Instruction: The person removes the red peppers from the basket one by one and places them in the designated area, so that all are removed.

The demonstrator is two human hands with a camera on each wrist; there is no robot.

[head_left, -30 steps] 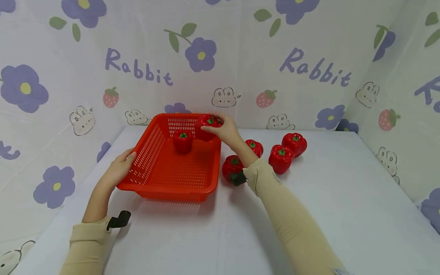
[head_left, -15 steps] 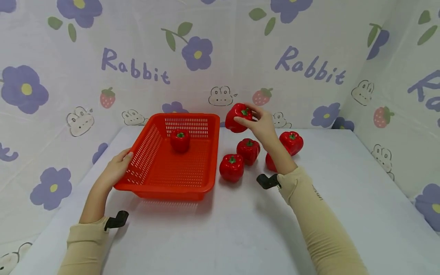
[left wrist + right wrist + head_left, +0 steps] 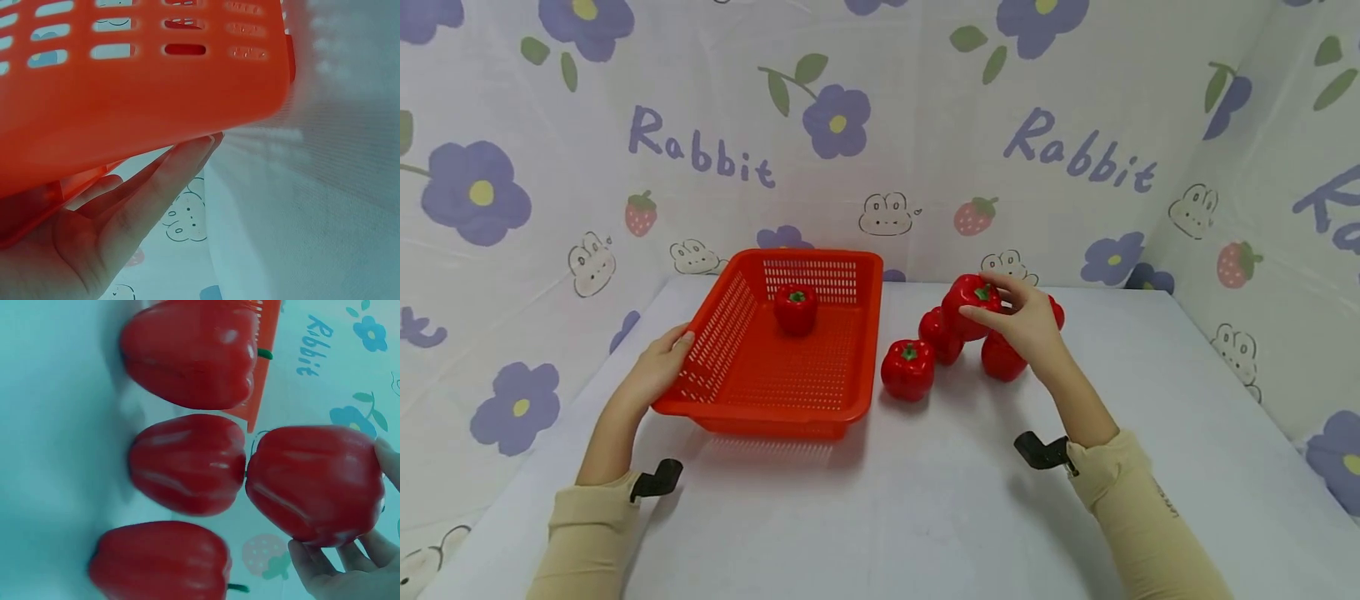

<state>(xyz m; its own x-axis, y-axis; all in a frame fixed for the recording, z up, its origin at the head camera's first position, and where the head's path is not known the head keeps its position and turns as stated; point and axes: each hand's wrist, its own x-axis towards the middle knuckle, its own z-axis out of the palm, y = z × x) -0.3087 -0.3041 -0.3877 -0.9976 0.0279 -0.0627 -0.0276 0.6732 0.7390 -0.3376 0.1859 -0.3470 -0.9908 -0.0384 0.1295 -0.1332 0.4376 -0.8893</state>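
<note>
A red plastic basket point(image 3: 790, 421) with slotted walls stands left of centre on the table. At its left edge, my left hand point(image 3: 658, 367) grips the rim; the left wrist view shows the thumb point(image 3: 159, 194) against the outer wall of the basket. One red bell pepper point(image 3: 795, 310) sits upright inside, towards the back. My right hand point(image 3: 1026, 321) holds another red bell pepper point(image 3: 319, 484) between thumb and fingers, green stem up, above the peppers right of the basket. Those are a front pepper point(image 3: 907, 370), a second pepper point(image 3: 936, 335) partly covered, and others behind the hand.
White cloth covers the table point(image 3: 880, 517). A printed curtain point(image 3: 925, 125) with flowers and rabbits rises at the back and sides. Black wrist cameras stick out from the left cuff point(image 3: 657, 481) and the right cuff point(image 3: 1042, 450).
My right hand has carried its bell pepper from over the basket's back right corner out to the right, then lower over the loose peppers. The left hand stays on the rim.
</note>
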